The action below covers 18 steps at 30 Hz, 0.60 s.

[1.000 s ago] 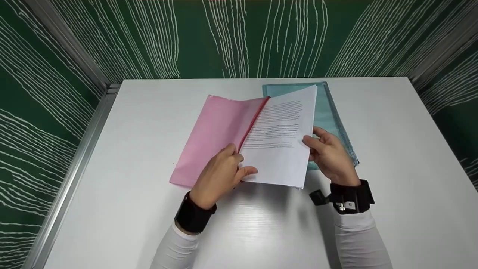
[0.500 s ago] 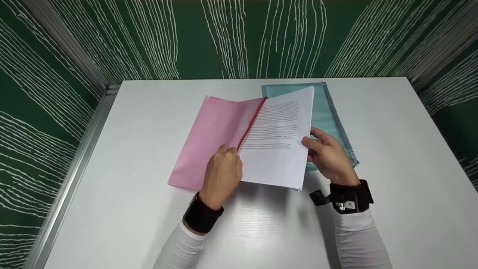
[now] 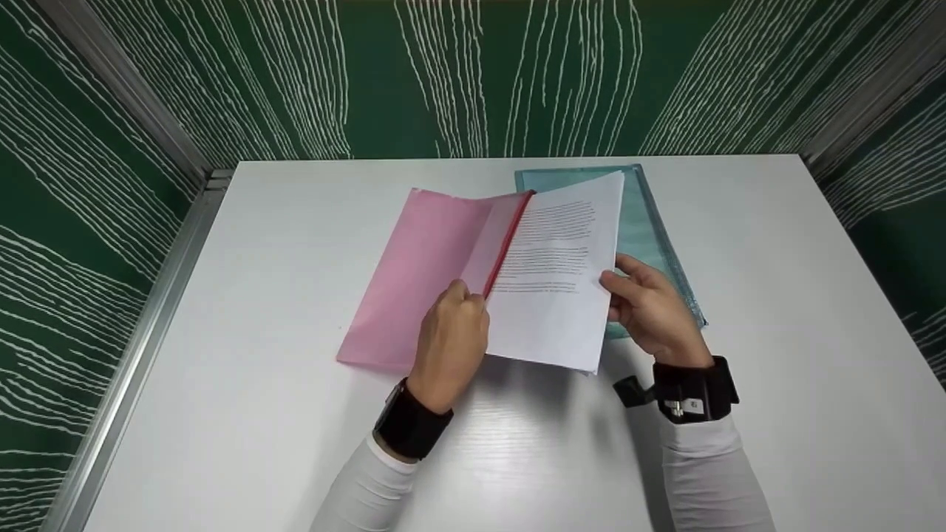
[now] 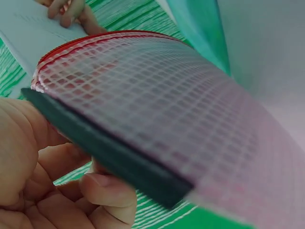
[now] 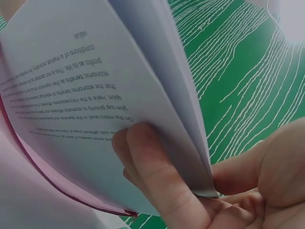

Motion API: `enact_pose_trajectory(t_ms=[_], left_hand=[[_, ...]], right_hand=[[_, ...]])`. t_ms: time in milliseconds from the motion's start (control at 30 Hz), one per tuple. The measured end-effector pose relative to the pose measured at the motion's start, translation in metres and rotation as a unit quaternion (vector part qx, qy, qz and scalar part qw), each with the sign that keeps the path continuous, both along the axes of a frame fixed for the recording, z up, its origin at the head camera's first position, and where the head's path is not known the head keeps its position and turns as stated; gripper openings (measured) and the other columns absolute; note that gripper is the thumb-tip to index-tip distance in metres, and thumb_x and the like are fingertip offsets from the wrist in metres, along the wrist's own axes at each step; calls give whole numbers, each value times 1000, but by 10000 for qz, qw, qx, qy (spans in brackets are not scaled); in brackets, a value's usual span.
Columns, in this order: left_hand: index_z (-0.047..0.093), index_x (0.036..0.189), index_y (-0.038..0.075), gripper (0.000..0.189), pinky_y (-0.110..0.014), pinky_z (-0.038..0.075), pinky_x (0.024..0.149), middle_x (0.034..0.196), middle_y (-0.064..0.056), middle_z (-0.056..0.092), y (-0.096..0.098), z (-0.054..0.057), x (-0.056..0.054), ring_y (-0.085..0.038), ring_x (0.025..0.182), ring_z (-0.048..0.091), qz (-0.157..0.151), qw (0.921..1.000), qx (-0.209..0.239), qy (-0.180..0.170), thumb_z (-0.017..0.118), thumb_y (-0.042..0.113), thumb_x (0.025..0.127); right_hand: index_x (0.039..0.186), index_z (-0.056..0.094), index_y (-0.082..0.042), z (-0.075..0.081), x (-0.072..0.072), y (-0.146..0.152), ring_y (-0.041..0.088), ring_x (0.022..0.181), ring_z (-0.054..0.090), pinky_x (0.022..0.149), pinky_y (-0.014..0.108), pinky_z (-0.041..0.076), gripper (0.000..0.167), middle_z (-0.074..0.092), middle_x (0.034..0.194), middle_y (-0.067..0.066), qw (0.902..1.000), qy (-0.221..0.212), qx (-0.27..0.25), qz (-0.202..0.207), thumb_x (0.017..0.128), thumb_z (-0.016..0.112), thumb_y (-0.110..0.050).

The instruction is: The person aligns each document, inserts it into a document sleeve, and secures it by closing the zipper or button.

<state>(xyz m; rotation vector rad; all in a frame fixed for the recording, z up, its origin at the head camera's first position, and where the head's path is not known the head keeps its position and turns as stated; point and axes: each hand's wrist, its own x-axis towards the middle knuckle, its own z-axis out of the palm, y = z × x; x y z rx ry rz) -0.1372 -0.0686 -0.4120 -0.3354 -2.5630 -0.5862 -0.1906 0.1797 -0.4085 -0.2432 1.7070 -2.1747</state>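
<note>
A pink mesh zip pouch (image 3: 414,273) with a red zipper edge (image 3: 507,244) lies on the white table (image 3: 281,414). My left hand (image 3: 451,340) grips the pouch's open edge near the zipper; in the left wrist view the mesh flap (image 4: 157,105) curves over my curled fingers (image 4: 102,191). A stack of printed white sheets (image 3: 562,273) sticks out of the pouch's mouth. My right hand (image 3: 647,307) pinches the stack's right edge, thumb (image 5: 157,176) on the printed page (image 5: 71,81).
A teal mesh pouch (image 3: 650,229) lies flat under and right of the sheets. Green patterned walls (image 3: 473,74) enclose the table on three sides, with a metal rail (image 3: 140,355) along the left edge.
My left hand shifted right along the pouch's edge and the thumb came off the paper. The sheets slid slightly further into the pink pouch. The right hand barely moved.
</note>
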Motion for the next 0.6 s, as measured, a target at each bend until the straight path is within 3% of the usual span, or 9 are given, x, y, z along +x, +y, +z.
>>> enact_pose_trajectory(t_ms=[100,367,600], left_hand=[[51,51,2,34,-20,38,45,62,-3,38,1,1,0,-7,54,30,-68,9999,58,63,48,-9,83],[59,59,-1,26,-20,40,48,63,-4,41,2,1,1,-8,54,37,-221,9995,133,160,50,-6,83],[54,56,2,30,-19,38,48,64,-3,40,3,2,2,-9,56,37,-308,9991,109,254,49,-5,84]], right_hand=[[140,23,3,2,0,0,21,88,66,60,24,52,49,52,124,24,10000,12,20,22,98,42,-15],[141,22,3,0,0,-1,22,93,65,62,24,51,50,49,127,25,9999,0,-107,72,98,42,-14],[141,22,4,-1,-1,-4,22,96,64,65,25,52,49,47,130,26,9997,-41,-220,140,98,40,-12]])
